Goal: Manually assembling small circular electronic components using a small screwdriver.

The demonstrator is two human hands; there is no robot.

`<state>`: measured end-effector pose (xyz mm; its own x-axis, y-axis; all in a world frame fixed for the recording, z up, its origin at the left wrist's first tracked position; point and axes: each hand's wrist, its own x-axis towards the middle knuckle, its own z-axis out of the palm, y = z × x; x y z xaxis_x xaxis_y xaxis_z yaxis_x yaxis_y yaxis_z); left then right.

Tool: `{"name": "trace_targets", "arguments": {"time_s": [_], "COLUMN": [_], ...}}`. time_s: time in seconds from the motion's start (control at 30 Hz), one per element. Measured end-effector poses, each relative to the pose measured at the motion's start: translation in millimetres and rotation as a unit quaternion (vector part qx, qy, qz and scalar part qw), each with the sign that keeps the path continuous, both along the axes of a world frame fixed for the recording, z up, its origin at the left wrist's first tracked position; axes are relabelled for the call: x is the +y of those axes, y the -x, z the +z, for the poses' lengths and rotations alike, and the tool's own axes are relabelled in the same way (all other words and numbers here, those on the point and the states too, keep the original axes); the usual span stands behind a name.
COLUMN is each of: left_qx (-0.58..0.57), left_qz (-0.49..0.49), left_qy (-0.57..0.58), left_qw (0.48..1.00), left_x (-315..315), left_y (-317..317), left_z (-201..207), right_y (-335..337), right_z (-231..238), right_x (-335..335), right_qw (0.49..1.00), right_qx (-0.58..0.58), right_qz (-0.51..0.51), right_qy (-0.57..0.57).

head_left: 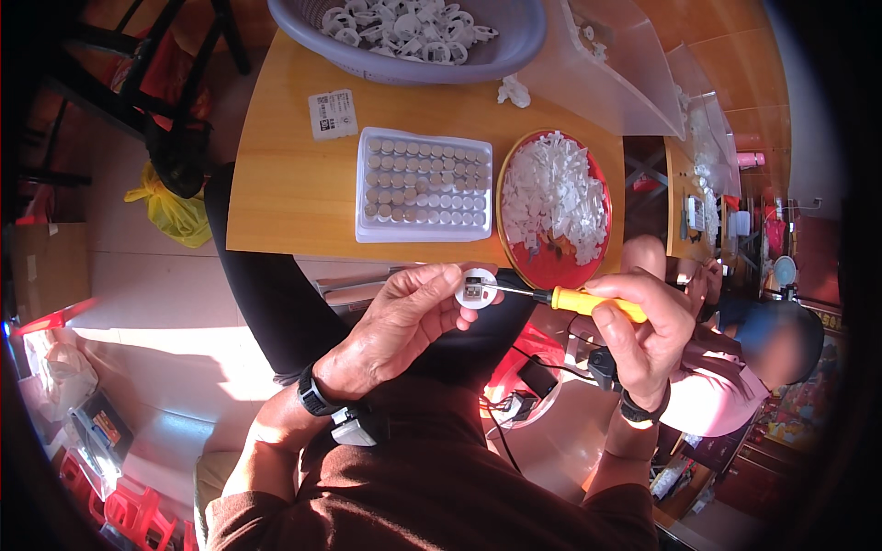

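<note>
Between the thumb and fingers of my left hand (404,312) is a small round white plastic piece (475,288) with a dark electronic part in its middle. My right hand (643,326) grips a screwdriver (588,301) by its yellow handle. The screwdriver's thin metal shaft points left, and its tip meets the face of the white piece. Both hands are in front of the table's near edge, above my lap. Just beyond them, a white tray (360,207) holds rows of round silver coin cells. Beside it a red round tray (562,274) carries a heap of small white plastic parts (556,197).
A grey-blue basket (413,72) of white ring-shaped parts stands at the table's far side. A printed label sheet (333,115) lies on the wooden table (285,197). A translucent bin (616,83) stands far right. Another person (726,367) sits at my right. Cables (503,432) hang below.
</note>
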<state>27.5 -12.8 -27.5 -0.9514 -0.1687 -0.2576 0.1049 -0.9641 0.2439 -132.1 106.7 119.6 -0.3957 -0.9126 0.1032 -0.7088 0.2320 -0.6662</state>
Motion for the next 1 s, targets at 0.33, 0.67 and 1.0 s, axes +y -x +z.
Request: {"name": "trace_targets", "arguments": {"time_s": [0.33,0.67,1.0], "left_qx": [-0.015,-0.067,-0.071], "left_qz": [0.009,0.019,-0.003], "left_qy": [0.014,0.117,0.197], "left_qw": [1.000,0.991,0.978], "left_x": [-0.3,5.8,12.4], "left_y": [-2.4,-4.6,-7.5], "left_z": [1.1,1.7,-1.3], "right_y": [1.6,-15.4,-10.5], "right_z": [1.6,17.5,19.0], "right_x": [-2.5,-12.0,-17.5], "right_qw": [1.000,0.971,0.977], "right_qx": [0.008,0.191,0.108], "right_qz": [0.023,0.128,0.149], "right_qy": [-0.019,-0.067,-0.110]}}
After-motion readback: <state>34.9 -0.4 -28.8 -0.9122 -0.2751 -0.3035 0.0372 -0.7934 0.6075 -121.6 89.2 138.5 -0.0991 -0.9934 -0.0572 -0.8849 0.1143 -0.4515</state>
